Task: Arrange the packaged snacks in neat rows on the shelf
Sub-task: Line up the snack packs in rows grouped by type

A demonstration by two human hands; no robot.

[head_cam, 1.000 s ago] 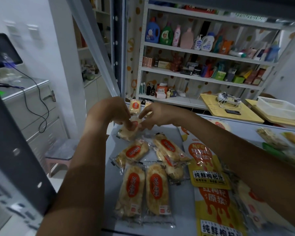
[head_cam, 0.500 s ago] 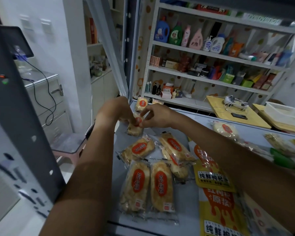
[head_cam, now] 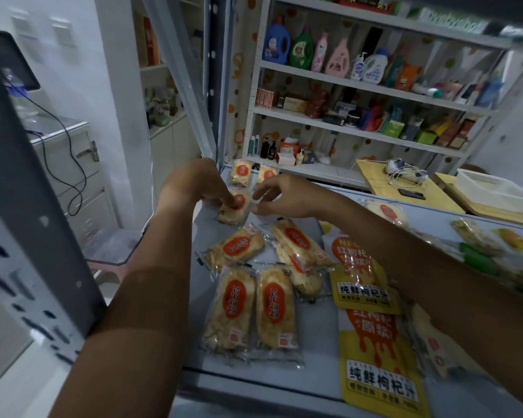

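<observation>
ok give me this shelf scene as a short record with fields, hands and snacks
surface: grey shelf
left hand: left hand presses fingertips on a snack pack
right hand: right hand pinches that pack's right edge
far row: two packs side by side
near row: two packs side by side, lengthwise
middle: three packs askew, overlapping
right: yellow juice pouches
</observation>
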